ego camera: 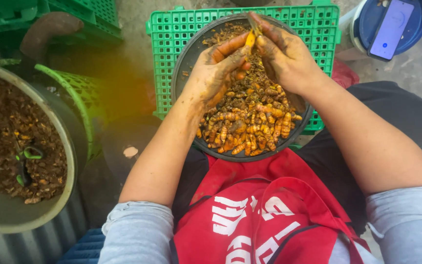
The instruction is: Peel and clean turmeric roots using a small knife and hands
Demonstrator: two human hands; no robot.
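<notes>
Both hands top centre: left hand [218,68] and right hand [284,56] pinch one yellow turmeric root [250,40] between fingers. Below them, dark round pan [184,63] of roots on green crate [164,44].

Pretty cramped here: the dark pan [187,58] heaped with turmeric roots [250,122] covers most of the green crate [164,63]. Big tub [72,146] crowds the left, blue-lidded bucket [367,24] the right.

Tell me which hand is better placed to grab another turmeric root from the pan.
Probably the left hand: it hovers right over the heaped turmeric roots in the round pan. The right hand holds the blade.
</notes>
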